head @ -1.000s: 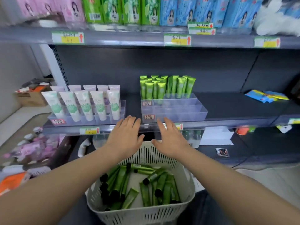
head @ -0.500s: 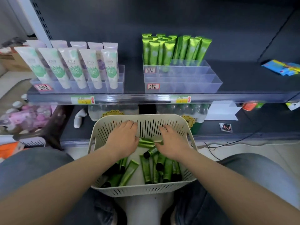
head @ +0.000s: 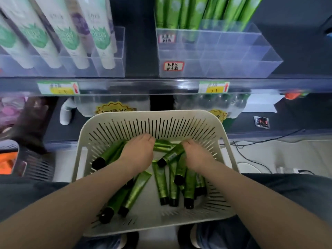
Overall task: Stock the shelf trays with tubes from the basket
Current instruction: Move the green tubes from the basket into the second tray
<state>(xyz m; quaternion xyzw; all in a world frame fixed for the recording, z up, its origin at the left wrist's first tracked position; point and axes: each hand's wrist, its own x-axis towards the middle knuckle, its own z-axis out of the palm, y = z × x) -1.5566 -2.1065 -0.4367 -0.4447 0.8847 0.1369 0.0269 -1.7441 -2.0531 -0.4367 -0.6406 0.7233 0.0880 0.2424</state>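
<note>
The person is leaning over a cream slotted plastic basket (head: 179, 114), both forearms stretching down into it. The right hand (head: 196, 155) is gripping, between thumb and fingers, one glossy green tube with a black cap (head: 170, 155), which is lying slantwise at the basket's middle, cap pointing toward the person. The left hand (head: 139, 153) is resting knuckles-up on the heap just left of that tube, fingertips tucked out of sight (so I cannot tell whether it is holding anything). More loose green black-capped tubes (head: 162, 184) are lying across the basket's floor, nearer the person. Above and beyond the basket, a clear acrylic divided tray (head: 233, 56) is sitting on the dark shelf (head: 140, 51), with upright green tubes (head: 181, 13) standing in its back row. Up to the basket's left, white tubes with green prints (head: 100, 38) are leaning in another clear tray (head: 115, 69).
</note>
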